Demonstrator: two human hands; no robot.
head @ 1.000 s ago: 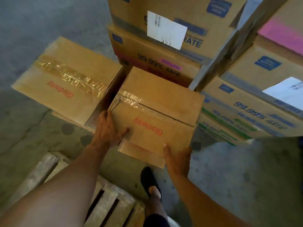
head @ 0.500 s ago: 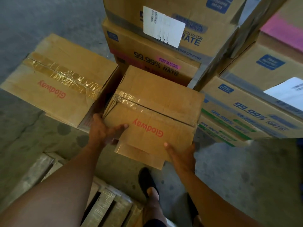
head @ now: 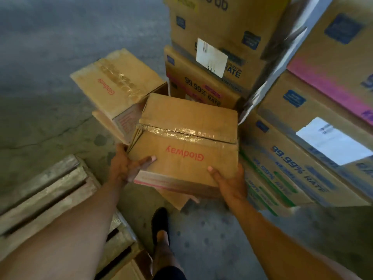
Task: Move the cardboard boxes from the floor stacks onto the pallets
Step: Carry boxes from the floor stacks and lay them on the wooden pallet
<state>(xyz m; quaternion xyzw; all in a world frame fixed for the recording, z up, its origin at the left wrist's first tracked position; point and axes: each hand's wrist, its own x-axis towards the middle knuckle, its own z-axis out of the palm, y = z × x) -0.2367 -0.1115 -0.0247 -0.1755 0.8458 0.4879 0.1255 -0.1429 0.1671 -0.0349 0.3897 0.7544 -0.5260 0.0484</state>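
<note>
Box [head: 184,142], taped, red print: left hand [head: 123,168] and right hand [head: 230,182] grip its near corners. Stacks [head: 292,154] close right of grip; pallet [head: 46,190] left.

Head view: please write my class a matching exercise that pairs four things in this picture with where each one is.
Things
1. front Glodway box
2. rear Glodway box
3. wooden pallet
4. black shoe

Places
A. lower left of the view
B. bottom centre, on the floor
C. gripped by the left hand and right hand
D. left of and beyond the gripped box

Pairs: 1-C, 2-D, 3-A, 4-B
</note>
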